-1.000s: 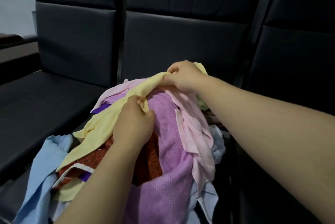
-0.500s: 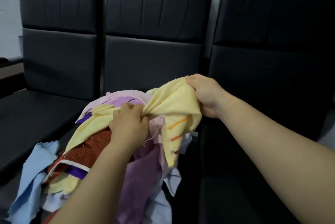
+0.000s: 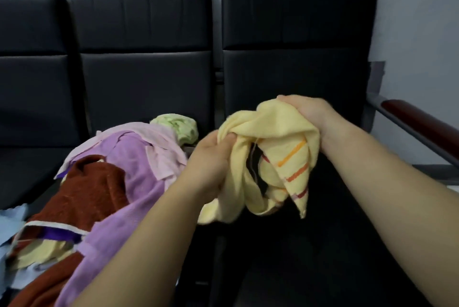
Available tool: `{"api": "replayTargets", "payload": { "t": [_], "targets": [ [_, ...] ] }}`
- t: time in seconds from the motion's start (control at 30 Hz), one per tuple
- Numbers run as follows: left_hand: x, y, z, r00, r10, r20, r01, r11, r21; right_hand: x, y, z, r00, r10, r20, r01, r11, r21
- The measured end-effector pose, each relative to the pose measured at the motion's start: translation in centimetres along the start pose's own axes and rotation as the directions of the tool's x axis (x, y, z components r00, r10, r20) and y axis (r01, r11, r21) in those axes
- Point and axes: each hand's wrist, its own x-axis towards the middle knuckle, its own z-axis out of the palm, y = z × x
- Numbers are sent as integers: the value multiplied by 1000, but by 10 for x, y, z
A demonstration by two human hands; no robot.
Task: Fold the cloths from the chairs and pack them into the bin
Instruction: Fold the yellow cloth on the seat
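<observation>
**Yellow cloth held in both hands, just right of the heap**

Landmark: the heap of cloths (image 3: pixel 119 170), piled on the black middle chair (image 3: pixel 146 33).

Yellow cloth (image 3: pixel 280 132): pale, with orange and red stripes near one end. It was off the heap and held up in the air just to the right of it, bunched and slack, its ends hanging down. It looked clear of the heap, though the lower left fold was partly hidden by a forearm.

Left hand (image 3: pixel 211 155): nearest the heap. Its fingers were curled and its thumb clamped down on a gathered edge of the yellow cloth.

Right hand (image 3: pixel 308 110): farther right of the heap and a little higher. It was closed in a fist round the cloth's top edge, and the fingertips were hidden in the fabric.

Make-up of the heap:
- A purple towel (image 3: pixel 129 152) was draped over the crown and ran down the near side.
- A pale pink cloth (image 3: pixel 159 137) lay across the top.
- A rust-brown towel (image 3: pixel 84 192) with a white and violet band sat on the left flank.
- A light green cloth (image 3: pixel 178 125) was balled at the far end, against the backrest.
- A pale blue cloth (image 3: pixel 10 219) showed at the left edge and was cut off by the frame.

To the right of the heap stood the right-hand chair (image 3: pixel 298 20), with its dark seat under the held cloth. Beyond it were a reddish-brown armrest (image 3: pixel 417 120) and a grey wall (image 3: pixel 422 8).
</observation>
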Motion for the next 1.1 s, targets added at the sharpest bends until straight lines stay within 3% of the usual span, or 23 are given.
{"api": "replayTargets", "payload": {
  "t": [0.1,0.17,0.27,0.37,0.43,0.53,0.67,0.8,0.97,1.1],
  "targets": [
    [11,-22,25,990,-98,99,105,992,-69,18,-7,-37,990,-31,-134,-7,961,-275],
    [21,-46,34,995,-98,-24,101,984,149,29,7,-56,975,-142,-170,29,843,-537],
    [21,-74,39,987,-33,-156,106,865,490,26,53,-73,978,-168,-124,8,624,-782],
    [12,-89,41,1000,-10,30,-12,749,663,5,105,-79,996,-88,5,57,602,-796],
    [3,-93,47,979,-56,198,-107,683,723,-15,137,-79,992,64,107,42,635,-771],
    [-10,-103,57,896,-237,376,-186,567,802,-36,169,-77,913,310,265,84,493,-866],
    [-15,-118,61,824,-349,446,-355,295,887,-39,178,-71,895,323,307,181,365,-913],
    [-2,-122,51,861,-290,417,-358,235,904,-26,189,-67,929,236,284,143,480,-865],
    [23,-128,24,916,-209,342,-300,205,931,-10,185,-70,987,103,120,18,682,-731],
    [33,-129,10,930,-202,306,-278,154,948,0,183,-76,999,47,10,-27,725,-688]
  ]
}}
